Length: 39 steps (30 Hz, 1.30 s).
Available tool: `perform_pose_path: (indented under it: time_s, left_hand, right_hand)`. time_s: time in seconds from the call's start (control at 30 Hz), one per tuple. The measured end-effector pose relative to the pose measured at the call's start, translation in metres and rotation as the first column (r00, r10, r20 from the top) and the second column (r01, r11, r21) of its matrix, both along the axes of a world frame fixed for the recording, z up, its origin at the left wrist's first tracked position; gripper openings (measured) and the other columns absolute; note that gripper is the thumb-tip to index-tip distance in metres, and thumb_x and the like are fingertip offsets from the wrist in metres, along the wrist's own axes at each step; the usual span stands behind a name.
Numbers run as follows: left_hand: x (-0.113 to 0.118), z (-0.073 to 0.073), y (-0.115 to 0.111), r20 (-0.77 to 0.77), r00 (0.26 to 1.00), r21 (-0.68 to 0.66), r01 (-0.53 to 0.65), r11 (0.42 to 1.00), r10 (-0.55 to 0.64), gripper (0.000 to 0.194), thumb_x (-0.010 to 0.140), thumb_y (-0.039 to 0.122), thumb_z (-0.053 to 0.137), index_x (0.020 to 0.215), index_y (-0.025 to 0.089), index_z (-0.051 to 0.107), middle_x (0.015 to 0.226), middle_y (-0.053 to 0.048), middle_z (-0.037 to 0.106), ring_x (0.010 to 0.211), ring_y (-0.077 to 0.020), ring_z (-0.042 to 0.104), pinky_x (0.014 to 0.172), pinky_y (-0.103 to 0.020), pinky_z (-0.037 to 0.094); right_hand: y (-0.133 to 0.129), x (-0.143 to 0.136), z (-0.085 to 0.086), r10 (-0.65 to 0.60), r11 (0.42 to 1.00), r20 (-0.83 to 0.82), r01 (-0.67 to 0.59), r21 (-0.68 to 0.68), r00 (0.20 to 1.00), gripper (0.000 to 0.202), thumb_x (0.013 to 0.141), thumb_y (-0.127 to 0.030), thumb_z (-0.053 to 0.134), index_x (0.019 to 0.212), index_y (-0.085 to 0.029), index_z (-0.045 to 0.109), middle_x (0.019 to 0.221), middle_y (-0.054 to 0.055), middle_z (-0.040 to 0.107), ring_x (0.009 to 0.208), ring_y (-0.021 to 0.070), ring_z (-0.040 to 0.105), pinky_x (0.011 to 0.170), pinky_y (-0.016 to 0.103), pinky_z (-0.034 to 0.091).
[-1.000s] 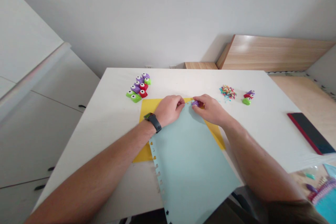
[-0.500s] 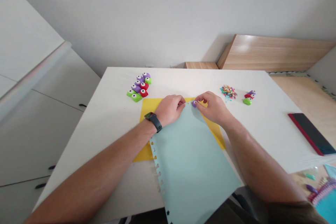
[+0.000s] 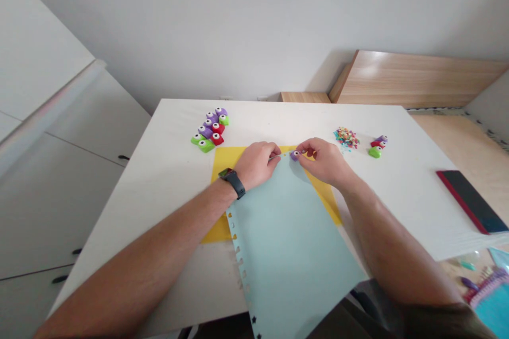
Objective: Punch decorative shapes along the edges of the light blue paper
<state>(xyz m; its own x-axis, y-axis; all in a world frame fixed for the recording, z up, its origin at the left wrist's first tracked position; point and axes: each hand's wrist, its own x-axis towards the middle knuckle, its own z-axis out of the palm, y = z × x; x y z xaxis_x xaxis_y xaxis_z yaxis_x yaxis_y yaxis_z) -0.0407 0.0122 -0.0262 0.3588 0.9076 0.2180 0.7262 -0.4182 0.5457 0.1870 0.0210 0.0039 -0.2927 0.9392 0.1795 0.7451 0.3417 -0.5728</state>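
A pale blue sheet of paper [image 3: 286,228] lies at an angle over a yellow sheet [image 3: 225,156], its near end hanging past the table edge. Small shaped holes run down its left edge. My left hand [image 3: 260,161], with a dark watch on the wrist, pinches the far edge of the blue paper. At that same edge, a little to the right, sits a small purple paper punch [image 3: 295,155] with an eye-like button. The thumb and fingers of my right hand [image 3: 320,159] are closed on the punch. A few tiny holes show between the hands.
Several purple, green and red punches [image 3: 210,130] are grouped at the back left of the white table [image 3: 159,169]. Right of my hands lie a heap of colourful paper bits [image 3: 347,138] and a short row of punches [image 3: 377,144]. A dark, red-edged flat object [image 3: 473,201] rests near the right edge.
Both hands keep nearly the same place and hold. The view has shifted very slightly; the purple punch shows a little more clearly at the paper's edge.
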Motion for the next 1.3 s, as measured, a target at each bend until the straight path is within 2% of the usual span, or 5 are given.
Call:
perform_pose_path:
  time_s: [0.17,0.47,0.7,0.93,1.3]
  left_hand:
    - [0.000,0.002,0.000,-0.007,1.000,-0.010,-0.004,1.000,0.004,0.011,0.094,0.024,0.061,0.097,0.020,0.070,0.095,-0.006,0.075,0.092,-0.0236,0.069,0.084,-0.038,0.053]
    - [0.000,0.001,0.000,-0.002,1.000,-0.008,0.000,1.000,0.000,0.010,0.095,0.024,0.061,0.097,0.020,0.070,0.095,-0.006,0.074,0.091,-0.0236,0.068,0.082,-0.038,0.052]
    - [-0.001,0.001,0.001,-0.006,1.000,-0.008,0.003,1.000,-0.003,0.011,0.094,0.025,0.061,0.097,0.020,0.070,0.094,-0.006,0.074,0.090,-0.0237,0.068,0.081,-0.038,0.051]
    - [-0.001,-0.001,0.002,-0.003,1.000,-0.002,0.005,1.000,-0.005,0.010,0.094,0.024,0.061,0.098,0.020,0.070,0.095,-0.006,0.074,0.091,-0.0236,0.068,0.082,-0.037,0.051]
    - [-0.001,-0.001,0.001,-0.010,1.000,0.008,0.006,1.000,-0.006,0.009,0.094,0.024,0.062,0.097,0.020,0.070,0.094,-0.005,0.074,0.091,-0.0236,0.067,0.082,-0.038,0.051]
  right_hand:
    - [0.019,0.032,-0.002,-0.153,0.988,-0.058,0.153,-0.002,0.986,0.030,0.080,-0.020,0.061,0.107,-0.019,0.074,0.092,0.005,0.076,0.079,0.0181,0.067,0.078,0.033,0.052]
    - [0.042,0.089,-0.009,-0.393,0.919,0.110,0.392,0.036,0.913,0.029,0.081,-0.023,0.066,0.107,-0.021,0.077,0.093,0.006,0.080,0.087,0.0226,0.073,0.086,0.039,0.053]
    - [0.041,0.090,-0.001,-0.526,0.850,0.194,0.521,0.077,0.828,0.024,0.080,-0.026,0.069,0.101,-0.021,0.079,0.090,0.007,0.080,0.086,0.0246,0.072,0.082,0.038,0.051]
    - [0.042,0.095,0.002,-0.527,0.849,0.214,0.522,0.085,0.822,0.028,0.086,-0.024,0.060,0.106,-0.021,0.079,0.093,0.009,0.081,0.086,0.0250,0.072,0.082,0.038,0.051]
    - [0.043,0.096,0.000,-0.577,0.816,0.122,0.577,0.032,0.808,0.026,0.076,-0.032,0.073,0.099,-0.022,0.079,0.089,0.006,0.079,0.079,0.0235,0.070,0.076,0.036,0.050]
